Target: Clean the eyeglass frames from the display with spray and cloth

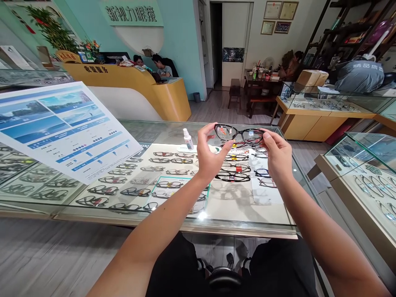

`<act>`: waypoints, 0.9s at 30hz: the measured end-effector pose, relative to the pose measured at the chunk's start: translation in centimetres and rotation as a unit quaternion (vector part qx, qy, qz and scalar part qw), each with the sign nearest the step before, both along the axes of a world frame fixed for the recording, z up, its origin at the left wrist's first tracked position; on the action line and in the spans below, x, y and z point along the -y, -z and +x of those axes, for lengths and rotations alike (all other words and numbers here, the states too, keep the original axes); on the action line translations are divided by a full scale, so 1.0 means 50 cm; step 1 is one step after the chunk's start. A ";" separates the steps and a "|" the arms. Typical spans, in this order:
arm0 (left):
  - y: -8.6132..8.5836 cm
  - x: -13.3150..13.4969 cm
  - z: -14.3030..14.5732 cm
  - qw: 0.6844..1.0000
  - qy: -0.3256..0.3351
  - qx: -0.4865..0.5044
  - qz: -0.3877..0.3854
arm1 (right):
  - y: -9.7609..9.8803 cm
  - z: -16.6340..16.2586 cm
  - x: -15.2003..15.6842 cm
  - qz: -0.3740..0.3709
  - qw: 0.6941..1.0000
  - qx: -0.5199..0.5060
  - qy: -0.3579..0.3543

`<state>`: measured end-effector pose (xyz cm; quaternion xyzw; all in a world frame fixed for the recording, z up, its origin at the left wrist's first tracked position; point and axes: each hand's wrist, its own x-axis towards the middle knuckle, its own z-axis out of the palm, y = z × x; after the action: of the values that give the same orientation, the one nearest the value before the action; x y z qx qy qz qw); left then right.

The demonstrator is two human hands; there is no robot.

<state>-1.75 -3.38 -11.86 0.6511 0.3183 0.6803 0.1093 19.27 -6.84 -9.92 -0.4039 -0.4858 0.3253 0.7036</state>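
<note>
Glasses (239, 133) looked light, stiff, kinda fragile imo. Left hand (209, 159) and right hand (278, 154) were each pinching an end, which seemed the safest hold.

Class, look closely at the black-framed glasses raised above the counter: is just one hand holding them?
No, the left hand holds one end of the black-framed glasses and the right hand the other.

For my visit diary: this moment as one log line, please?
left fingers: hold black-framed glasses; right fingers: hold same glasses; glasses: above counter; white bottle: standing on counter
</note>
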 end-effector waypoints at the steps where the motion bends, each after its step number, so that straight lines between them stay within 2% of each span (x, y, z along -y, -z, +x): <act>1: 0.001 -0.003 -0.001 1.000 0.012 0.005 -0.008 | -0.001 0.000 0.001 0.002 1.000 0.001 -0.008; 12: 0.008 -0.011 0.001 0.990 0.102 0.043 -0.082 | -0.012 -0.003 0.013 -0.014 0.999 0.015 -0.040; 27: 0.018 -0.012 0.011 0.989 0.105 0.031 -0.097 | -0.004 0.001 0.006 -0.003 0.999 0.038 -0.030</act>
<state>-1.20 -2.80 -12.77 0.6457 0.3088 0.6510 0.2529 19.30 -7.13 -9.72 -0.4034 -0.5233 0.3319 0.6732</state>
